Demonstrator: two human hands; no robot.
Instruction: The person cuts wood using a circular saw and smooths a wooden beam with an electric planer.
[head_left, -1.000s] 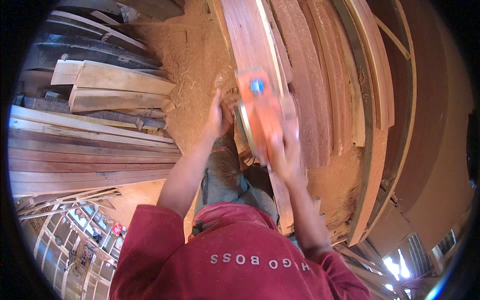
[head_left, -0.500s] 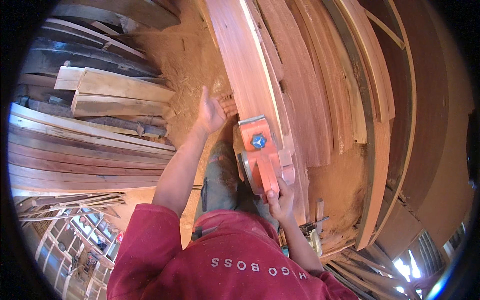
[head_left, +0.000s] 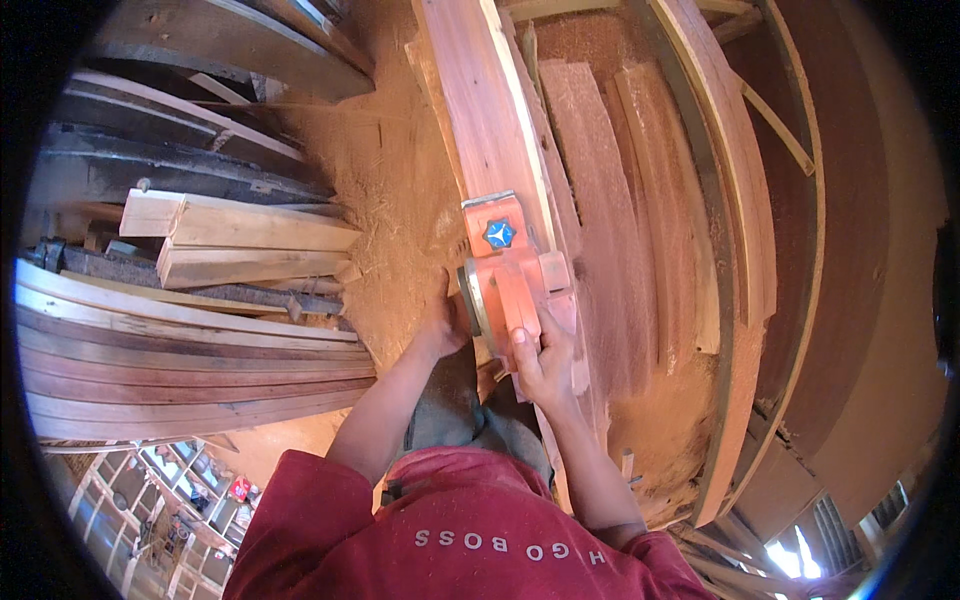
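An orange electric hand planer [head_left: 515, 285] with a blue star-shaped knob rests on a long reddish-brown plank [head_left: 470, 110] with a pale edge. My right hand [head_left: 545, 360] is closed around the planer's rear handle, its thumb lying along the top. Beside the planer's round left housing is my left hand [head_left: 450, 318], thumb raised and fingers partly in shadow. It appears open, with nothing seen in it; whether it touches the housing or the plank's edge, I cannot tell.
Rough sawdust-covered boards [head_left: 600, 200] lie right of the plank, with a curved timber [head_left: 745, 230] beyond them. On the left are stacked planks [head_left: 190, 370] and short pale blocks [head_left: 250, 225]. Sawdust covers the ground [head_left: 390, 180]. A wooden lattice frame [head_left: 130, 510] shows at lower left.
The planer has moved forward along the plank with my right hand on its handle. My left hand has dropped back from ahead of the planer to beside its housing. The view has shifted slightly.
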